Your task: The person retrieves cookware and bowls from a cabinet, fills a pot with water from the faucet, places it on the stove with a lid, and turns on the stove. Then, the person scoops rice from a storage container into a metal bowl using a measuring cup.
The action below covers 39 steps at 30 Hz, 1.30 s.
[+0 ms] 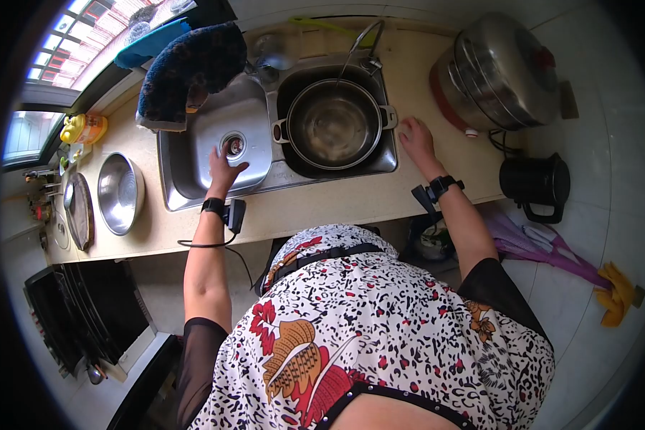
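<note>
My left hand hangs over the left basin of the steel double sink, close to the drain strainer. Its thumb and fingers are spread and hold nothing. In the right basin sits a two-handled pot, its inside shiny and its bottom mottled. A curved faucet reaches over the pot's back rim. My right hand is at the counter beside the sink, just right of the pot's right handle. Its fingers look loosely apart and empty; a small gap separates them from the handle.
A steel bowl and a round board stand on the left counter. Dark blue cloth hangs over the left basin's back corner. On the right are a large lidded steamer and a black kettle.
</note>
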Available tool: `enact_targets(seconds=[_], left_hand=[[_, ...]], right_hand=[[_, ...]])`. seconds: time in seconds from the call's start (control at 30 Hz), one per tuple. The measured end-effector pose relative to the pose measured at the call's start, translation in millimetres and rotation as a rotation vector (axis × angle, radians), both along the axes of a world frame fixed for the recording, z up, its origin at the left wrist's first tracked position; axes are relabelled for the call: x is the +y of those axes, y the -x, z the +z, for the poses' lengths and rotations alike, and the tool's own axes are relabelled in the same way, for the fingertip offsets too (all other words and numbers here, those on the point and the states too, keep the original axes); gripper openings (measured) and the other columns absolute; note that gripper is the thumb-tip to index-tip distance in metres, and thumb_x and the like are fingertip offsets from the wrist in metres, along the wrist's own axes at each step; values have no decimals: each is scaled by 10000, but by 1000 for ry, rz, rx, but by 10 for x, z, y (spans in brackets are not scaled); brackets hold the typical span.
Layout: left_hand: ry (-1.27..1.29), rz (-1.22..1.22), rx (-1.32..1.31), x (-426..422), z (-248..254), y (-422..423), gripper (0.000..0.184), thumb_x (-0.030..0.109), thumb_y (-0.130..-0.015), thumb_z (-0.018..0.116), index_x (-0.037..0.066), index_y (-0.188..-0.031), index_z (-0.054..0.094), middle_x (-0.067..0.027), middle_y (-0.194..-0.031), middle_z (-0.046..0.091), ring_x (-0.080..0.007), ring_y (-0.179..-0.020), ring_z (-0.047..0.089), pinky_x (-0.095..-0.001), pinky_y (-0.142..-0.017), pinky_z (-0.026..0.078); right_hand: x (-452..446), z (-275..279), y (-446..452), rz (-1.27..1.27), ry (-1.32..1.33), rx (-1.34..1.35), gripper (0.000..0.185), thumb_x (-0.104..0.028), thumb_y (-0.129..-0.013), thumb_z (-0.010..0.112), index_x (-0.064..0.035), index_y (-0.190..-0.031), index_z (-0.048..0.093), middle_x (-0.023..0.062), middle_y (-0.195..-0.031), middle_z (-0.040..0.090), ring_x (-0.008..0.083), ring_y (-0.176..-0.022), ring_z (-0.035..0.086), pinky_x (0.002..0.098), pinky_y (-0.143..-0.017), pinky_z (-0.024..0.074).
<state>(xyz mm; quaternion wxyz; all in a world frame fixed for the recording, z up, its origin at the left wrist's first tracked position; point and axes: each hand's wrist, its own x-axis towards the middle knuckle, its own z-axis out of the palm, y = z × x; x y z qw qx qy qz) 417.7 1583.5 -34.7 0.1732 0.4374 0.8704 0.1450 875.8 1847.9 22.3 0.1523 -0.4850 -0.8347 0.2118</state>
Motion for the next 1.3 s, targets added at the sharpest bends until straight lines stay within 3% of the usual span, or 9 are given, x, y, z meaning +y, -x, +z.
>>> enact_targets(seconds=[0.07,0.17,0.23,0.37,0.6,0.7,0.8,0.9,1.3], left_hand=[[-85,-207,66,254,14,-123,1006,380,-561,839,203,-1411,331,-241,-1465,203,-427,-1343,205,-543,-1033,284],[34,-288,122,618,385,-555,1070,349,-532,848,211,-1429,283,-221,-1495,119,-438,-1362,141,-598,-1016,266],[66,-334,107,786,369,-671,1121,317,-507,856,225,-1442,243,-200,-1512,47,-436,-1377,94,-635,-1006,250],[140,-376,126,1027,445,-902,1072,248,-516,849,198,-1424,280,-184,-1515,45,-417,-1390,59,-618,-1038,232],[90,-472,125,1055,557,-1069,865,158,-567,816,65,-1310,385,-184,-1508,75,-387,-1399,60,-587,-1070,203],[62,-462,138,1114,545,-1126,707,132,-620,768,30,-1234,433,-183,-1501,116,-372,-1401,73,-584,-1071,205],[-30,-499,322,1129,235,-1088,521,108,-670,700,-8,-1135,496,-188,-1488,163,-358,-1403,82,-588,-1066,210],[-73,-525,266,1140,431,-1088,377,94,-695,649,-30,-1036,545,-191,-1478,193,-353,-1403,93,-590,-1066,207],[4,-588,267,1292,921,-1087,426,75,-587,698,-50,-983,598,-187,-1470,221,-350,-1396,117,-590,-1061,213]], right_hand=[[78,172,165,111,-158,-38,545,-96,-624,751,-78,-1131,549,195,-1181,523,342,-1190,444,415,-968,385],[139,273,369,147,-130,-197,704,-114,-584,786,-106,-1226,498,210,-1356,357,376,-1310,268,473,-1038,284],[171,258,443,196,-119,-282,721,-122,-571,791,-102,-1231,501,215,-1388,307,390,-1325,234,508,-1039,269],[196,216,550,278,-109,-411,706,-131,-555,800,-87,-1200,516,224,-1414,264,392,-1350,188,542,-1041,247],[110,236,491,304,-122,-404,643,-116,-546,804,-41,-1122,527,225,-1417,254,386,-1358,174,554,-1047,233],[88,279,491,308,-105,-420,625,-91,-544,795,-24,-1106,529,224,-1422,247,381,-1364,163,546,-1058,220],[77,343,500,322,-107,-421,582,-66,-543,783,-5,-1070,544,213,-1429,241,373,-1367,158,536,-1067,211],[80,328,499,356,-134,-402,536,-56,-532,774,14,-1024,573,196,-1437,242,364,-1366,170,524,-1069,214],[370,256,478,436,-161,-278,471,-130,-568,763,17,-992,621,166,-1439,278,355,-1355,209,522,-1056,222]])
